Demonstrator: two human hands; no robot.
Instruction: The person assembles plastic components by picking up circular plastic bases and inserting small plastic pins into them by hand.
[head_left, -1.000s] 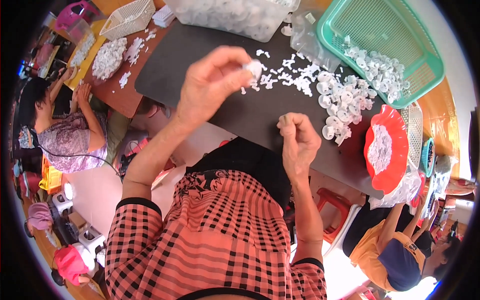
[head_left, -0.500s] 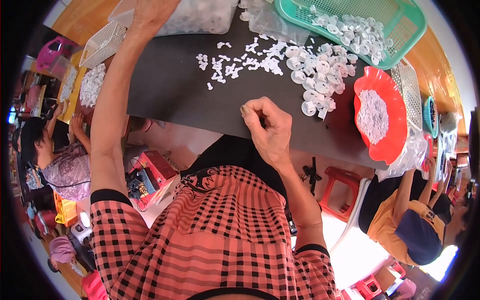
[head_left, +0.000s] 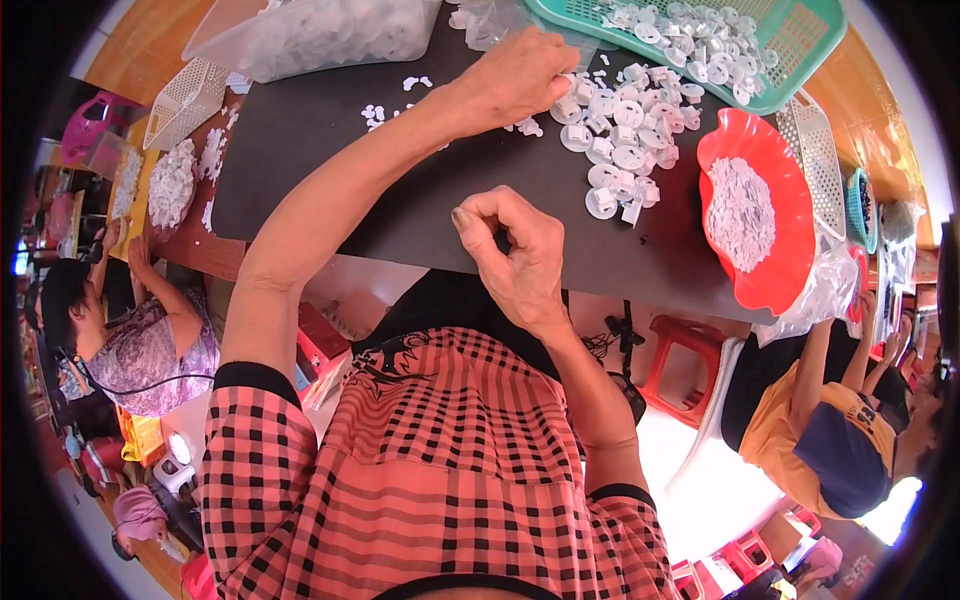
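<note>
My left hand (head_left: pixel 520 80) reaches across the dark tabletop (head_left: pixel 300 130), over small white plastic pieces (head_left: pixel 373 115). Its fingers are curled down beside a heap of round translucent plastic caps (head_left: pixel 628 135); the fingertips, and anything in them, are hidden. My right hand (head_left: pixel 518 255) is raised near the front edge of the table, closed, with the thumb against the bent forefinger. I cannot make out what, if anything, it holds. Much of the small-piece pile lies behind my left hand and forearm.
A translucent tub (head_left: pixel 330 50) of white parts stands at the back left. A green basket (head_left: pixel 800 70) of caps and a red wavy-rimmed bowl (head_left: pixel 793 235) of small flat pieces are on the right. One person (head_left: pixel 150 340) sits at left, another (head_left: pixel 820 430) at right.
My left hand has moved from the tub at the back left, rightward and nearer, to the small pieces and caps. My right hand stays closed. The view has shifted slightly.
</note>
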